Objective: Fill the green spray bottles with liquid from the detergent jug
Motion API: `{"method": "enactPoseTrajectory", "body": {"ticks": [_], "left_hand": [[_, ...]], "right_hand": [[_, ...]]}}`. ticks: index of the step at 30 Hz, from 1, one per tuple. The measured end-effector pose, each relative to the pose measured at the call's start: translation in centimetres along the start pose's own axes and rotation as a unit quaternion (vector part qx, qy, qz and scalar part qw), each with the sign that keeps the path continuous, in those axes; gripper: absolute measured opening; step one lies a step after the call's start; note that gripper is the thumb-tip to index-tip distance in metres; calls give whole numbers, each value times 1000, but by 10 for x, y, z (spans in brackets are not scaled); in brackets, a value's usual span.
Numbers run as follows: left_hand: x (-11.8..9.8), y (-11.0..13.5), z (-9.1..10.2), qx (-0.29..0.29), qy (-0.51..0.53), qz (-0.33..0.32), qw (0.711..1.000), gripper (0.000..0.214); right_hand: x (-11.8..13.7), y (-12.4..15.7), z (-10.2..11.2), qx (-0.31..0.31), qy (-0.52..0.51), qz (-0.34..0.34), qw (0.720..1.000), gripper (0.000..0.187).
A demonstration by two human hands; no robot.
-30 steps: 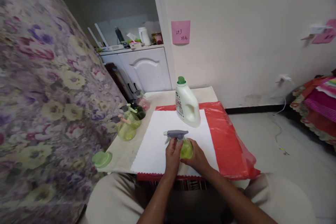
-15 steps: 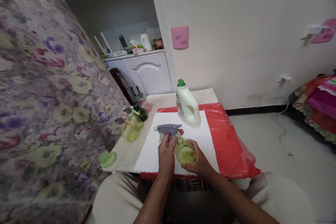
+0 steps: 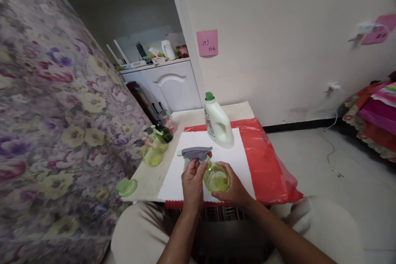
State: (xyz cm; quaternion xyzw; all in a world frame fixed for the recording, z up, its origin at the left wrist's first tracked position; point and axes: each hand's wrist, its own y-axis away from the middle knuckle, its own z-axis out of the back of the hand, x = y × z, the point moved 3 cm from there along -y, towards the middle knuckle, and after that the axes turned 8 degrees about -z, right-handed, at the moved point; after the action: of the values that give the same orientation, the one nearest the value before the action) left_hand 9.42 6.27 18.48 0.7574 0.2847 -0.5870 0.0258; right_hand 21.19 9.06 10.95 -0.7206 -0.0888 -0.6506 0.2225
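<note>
My left hand grips the collar of a grey trigger sprayer head, its nozzle pointing left. In my right hand is a round, see-through yellow-green bottle, tilted with its neck up against the sprayer's collar. Whether the threads are engaged, I cannot tell. Beyond both hands a pale green detergent jug stands upright with a green spout in its mouth. A light green cap lies at the table's front left corner.
Several spray bottles line the table's left edge beside a floral curtain. White paper lies over red plastic sheeting. A wall rises behind the table, and my knees are under its front edge.
The sprayer head and the bottle have come together, with the collar now at the bottle's neck, which was bare before. The whole view has shifted slightly.
</note>
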Motion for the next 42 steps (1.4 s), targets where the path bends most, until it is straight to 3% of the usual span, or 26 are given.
{"method": "enactPoseTrajectory", "body": {"ticks": [15,27,33,37,42], "left_hand": [[6,-3,3,-21,8,27,999,35],[13,-5,6,0,25,47,999,34],[20,-6,6,1,26,48,998,34],[20,-8,6,11,48,57,997,32],[18,-12,2,14,83,69,994,34]], "right_hand": [[3,-1,5,-42,30,31,998,85],[1,1,5,-51,-24,-27,998,77],[3,0,6,-64,-19,-19,998,76],[1,-4,10,-43,-110,-56,991,76],[-1,-9,8,15,-248,-114,962,66]]}}
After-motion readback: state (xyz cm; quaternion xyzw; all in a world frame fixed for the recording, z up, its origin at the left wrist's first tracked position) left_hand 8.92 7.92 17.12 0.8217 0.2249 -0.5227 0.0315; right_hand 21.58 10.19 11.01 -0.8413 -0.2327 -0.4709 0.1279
